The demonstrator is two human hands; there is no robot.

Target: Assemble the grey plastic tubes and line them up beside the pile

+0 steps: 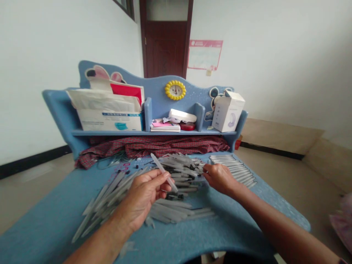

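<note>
My left hand [145, 198] is closed on a grey pen barrel [162, 170] that points up and away from me, above the blue desk [49, 223]. My right hand [220, 178] reaches into the loose pile of grey pens [181, 167] in the middle of the desk, fingers curled on the pens there; what it grips is hidden. More loose pen barrels [110, 198] lie spread to the left and under my left hand. A neat row of pens [233, 168] lies to the right of my right hand.
A red checked cloth [154, 145] lies bunched at the back of the desk under the shelf. On the shelf stand a mask box [110, 121], small books [165, 126], a red tin [187, 126], a white carton [228, 112] and a yellow clock [175, 90]. A dark door stands behind.
</note>
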